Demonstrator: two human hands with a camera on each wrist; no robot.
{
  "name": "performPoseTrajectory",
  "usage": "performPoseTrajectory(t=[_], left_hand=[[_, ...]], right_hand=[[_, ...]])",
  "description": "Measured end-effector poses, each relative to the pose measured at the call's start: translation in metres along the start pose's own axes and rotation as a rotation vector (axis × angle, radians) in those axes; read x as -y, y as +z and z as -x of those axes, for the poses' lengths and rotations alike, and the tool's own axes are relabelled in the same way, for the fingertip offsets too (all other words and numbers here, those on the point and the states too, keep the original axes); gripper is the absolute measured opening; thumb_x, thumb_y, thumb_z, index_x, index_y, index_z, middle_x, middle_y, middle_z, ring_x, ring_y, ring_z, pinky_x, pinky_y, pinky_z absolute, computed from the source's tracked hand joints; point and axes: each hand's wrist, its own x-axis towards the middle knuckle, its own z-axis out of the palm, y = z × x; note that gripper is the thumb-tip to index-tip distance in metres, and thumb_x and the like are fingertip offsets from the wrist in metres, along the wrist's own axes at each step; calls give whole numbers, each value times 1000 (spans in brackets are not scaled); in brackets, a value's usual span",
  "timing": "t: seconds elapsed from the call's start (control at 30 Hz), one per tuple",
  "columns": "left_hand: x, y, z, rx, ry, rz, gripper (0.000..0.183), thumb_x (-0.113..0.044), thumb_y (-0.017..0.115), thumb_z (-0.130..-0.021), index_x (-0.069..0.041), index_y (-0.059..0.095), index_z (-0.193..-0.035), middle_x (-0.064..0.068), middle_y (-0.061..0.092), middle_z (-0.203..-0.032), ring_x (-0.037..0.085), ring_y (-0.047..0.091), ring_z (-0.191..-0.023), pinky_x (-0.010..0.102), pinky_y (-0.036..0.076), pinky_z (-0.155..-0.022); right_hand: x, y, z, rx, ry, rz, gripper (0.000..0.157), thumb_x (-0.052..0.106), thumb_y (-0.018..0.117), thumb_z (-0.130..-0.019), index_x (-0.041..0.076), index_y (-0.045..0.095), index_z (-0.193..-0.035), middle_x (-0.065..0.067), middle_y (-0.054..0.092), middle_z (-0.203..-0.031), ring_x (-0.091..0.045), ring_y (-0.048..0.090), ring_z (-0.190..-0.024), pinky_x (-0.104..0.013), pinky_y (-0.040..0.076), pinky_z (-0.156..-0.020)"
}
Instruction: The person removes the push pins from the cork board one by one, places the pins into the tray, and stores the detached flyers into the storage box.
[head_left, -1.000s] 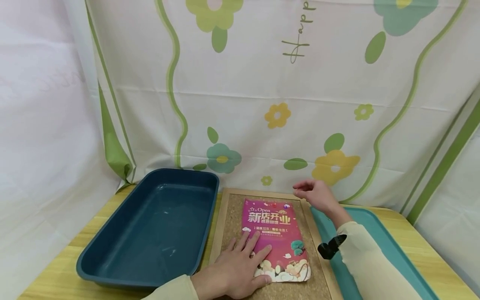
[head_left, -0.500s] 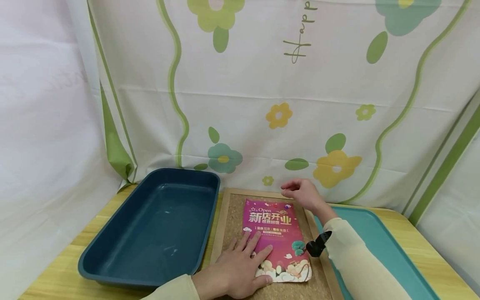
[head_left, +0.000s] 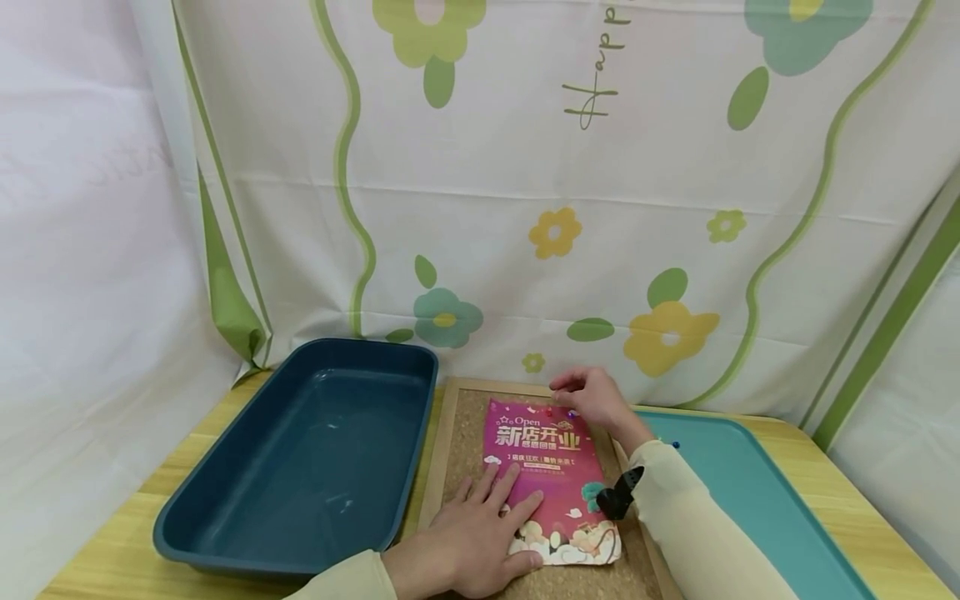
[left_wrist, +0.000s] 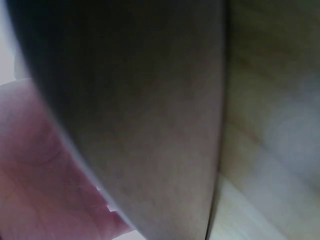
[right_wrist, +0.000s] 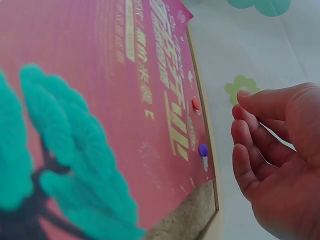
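A pink and purple poster (head_left: pixel 555 483) with gold lettering lies on a wood-framed corkboard (head_left: pixel 468 408). My left hand (head_left: pixel 480 537) rests flat on its lower left, fingers spread. Above the top right corner hovers my right hand (head_left: pixel 596 402), thumb and forefinger tips together and the other fingers curled. Whether a small thing sits between those tips I cannot tell. Near the poster's top edge stand a red push pin (right_wrist: pixel 195 104) and a purple push pin (right_wrist: pixel 203 150). The left wrist view holds part of the left palm (left_wrist: pixel 45 175) behind a dark, blurred edge.
To the left stands a deep, dark blue basin (head_left: pixel 300 467). A teal tray (head_left: pixel 750 492) lies to the right, partly under my right sleeve, with a small blue pin (head_left: pixel 675 444) near its far left. A flowered curtain (head_left: pixel 480 208) hangs behind the wooden table (head_left: pixel 112 542).
My right hand has moved left from near the tray to above the poster's top right part, then dipped lower. The left hand has stayed in place. Small pins on the tray have come into sight.
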Motion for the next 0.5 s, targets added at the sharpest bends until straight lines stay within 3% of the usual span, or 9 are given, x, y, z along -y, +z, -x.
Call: performPoseTrajectory(t=[0.17, 0.5], left_hand=[[5, 6, -3, 2, 9, 20, 71, -73, 48, -100, -49, 29, -165, -5, 17, -180, 35, 18, -166, 64, 29, -128], [-2, -3, 0, 10, -5, 4, 72, -71, 50, -100, -47, 31, -165, -5, 18, -179, 35, 19, -165, 63, 31, -128]], right_hand=[[-3, 5, -1, 6, 30, 15, 18, 12, 69, -103, 4, 76, -118, -13, 72, -112, -25, 66, -100, -35, 59, -87], [-12, 10, 0, 34, 60, 33, 11, 12, 73, -100, 8, 78, -109, -12, 73, -108, -25, 64, -100, -35, 56, -84]])
